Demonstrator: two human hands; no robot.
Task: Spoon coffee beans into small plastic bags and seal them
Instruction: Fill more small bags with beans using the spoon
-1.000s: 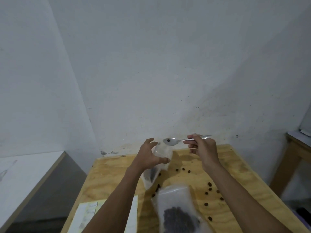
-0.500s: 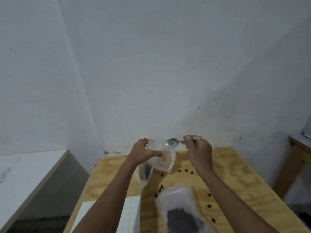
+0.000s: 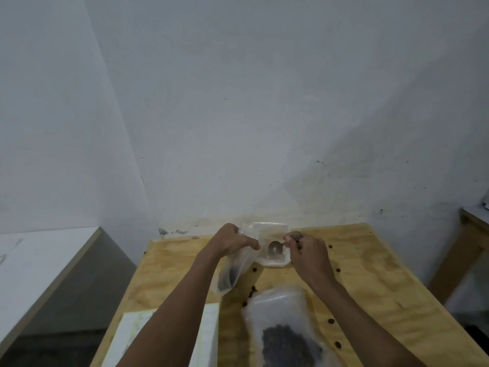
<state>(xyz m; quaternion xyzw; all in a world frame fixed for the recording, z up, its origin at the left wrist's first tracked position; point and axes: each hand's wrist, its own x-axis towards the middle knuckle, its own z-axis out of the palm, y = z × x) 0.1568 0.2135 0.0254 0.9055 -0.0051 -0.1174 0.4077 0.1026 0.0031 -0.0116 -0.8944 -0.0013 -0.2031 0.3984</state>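
Over a plywood table [image 3: 370,274]: left hand [image 3: 230,241] gripping a small plastic bag [image 3: 232,271] of coffee beans, right hand [image 3: 308,251] pinching a metal spoon [image 3: 275,247] and the bag's top; larger bean bag [image 3: 283,329] nearby.

This looks like a plain workroom or storage corner, not a kitchen. A bare plywood tabletop [image 3: 370,274] stands against a scuffed, stained white wall [image 3: 264,115], with another wooden table [image 3: 473,223] at the right and a white counter [image 3: 39,255] at the left.
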